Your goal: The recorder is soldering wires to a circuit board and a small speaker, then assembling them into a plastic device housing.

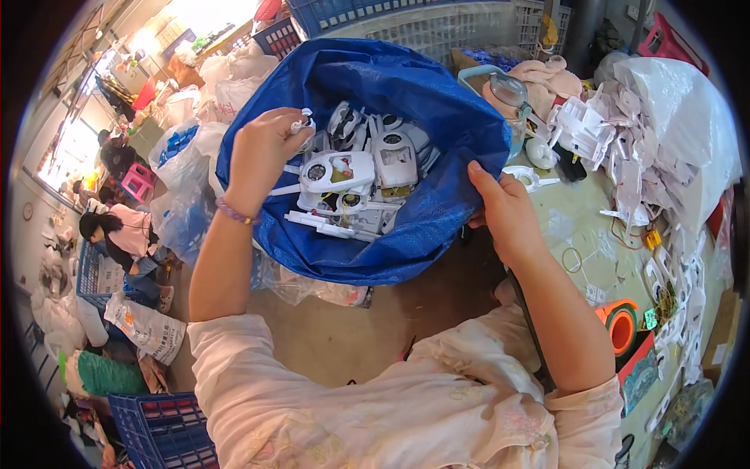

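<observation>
Your left grip (264,152) pinches a small white piece (303,125) over the blue bag (351,262) of white housings (337,172); your right grip (504,211) clasps the bag's rim.

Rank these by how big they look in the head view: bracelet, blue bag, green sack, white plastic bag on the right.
1. Blue bag
2. White plastic bag
3. Green sack
4. Bracelet

pale-green table (574,199): heaped white plastic parts (582,129), large white bag (676,109), orange tape roll (623,331), small yellow piece (652,238).
</observation>
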The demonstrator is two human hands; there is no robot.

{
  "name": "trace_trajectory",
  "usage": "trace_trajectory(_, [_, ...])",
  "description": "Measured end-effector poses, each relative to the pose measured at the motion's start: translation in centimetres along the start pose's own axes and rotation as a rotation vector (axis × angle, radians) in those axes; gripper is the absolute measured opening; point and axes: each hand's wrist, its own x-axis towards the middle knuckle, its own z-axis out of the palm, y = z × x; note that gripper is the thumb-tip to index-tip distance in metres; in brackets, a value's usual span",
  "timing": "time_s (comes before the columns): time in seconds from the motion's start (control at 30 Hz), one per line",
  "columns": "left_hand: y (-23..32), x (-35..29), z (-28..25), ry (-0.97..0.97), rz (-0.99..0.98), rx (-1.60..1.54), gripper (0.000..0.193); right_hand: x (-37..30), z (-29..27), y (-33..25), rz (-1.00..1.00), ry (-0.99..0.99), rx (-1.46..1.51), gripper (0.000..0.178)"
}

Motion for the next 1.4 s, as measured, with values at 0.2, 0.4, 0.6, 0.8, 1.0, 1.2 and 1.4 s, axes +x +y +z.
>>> trace_trajectory(0.2, [-0.9, -1.6, 2.9, -0.247, 0.23, -0.075, 0.033, -0.4, 0.3, 0.5, 0.013, -0.055, 0.049, 0.038])
trace_trajectory(0.4, [-8.2, -4.0, -1.4, 0.345, -0.243, 0.185, 0.049, 0.2, 0.0, -0.3, 0.087, 0.032, 0.152, 0.036])
trace_trajectory(0.6, [-19.6, -3.0, -6.9, 0.006, -0.857, -0.315, 0.037, 3.9, 3.2, -3.4, -0.095, 0.011, -0.065, 0.039])
trace_trajectory(0.8, [-16.8, 2.7, -14.1, 0.721, -0.832, -0.951, 0.034, 7.2, 4.2, -14.1, -0.43, -0.109, 0.032, 0.03])
trace_trajectory(1.0, [-16.5, -1.5, -15.8, 0.769, -0.837, -1.073, 0.034, 9.0, 5.7, -15.9, -0.452, -0.207, 0.003, 0.037])
trace_trajectory(1.2, [-11.9, -2.1, -10.8, 0.791, -0.724, -1.024, 0.032, 9.2, 6.0, -14.8, -0.6, -0.089, -0.293, 0.037])
trace_trajectory(1.4, [-7.8, -7.6, -7.4, 0.441, -0.74, -0.878, 0.056, 6.5, 3.9, -6.7, -0.664, -0.058, -0.802, 0.046])
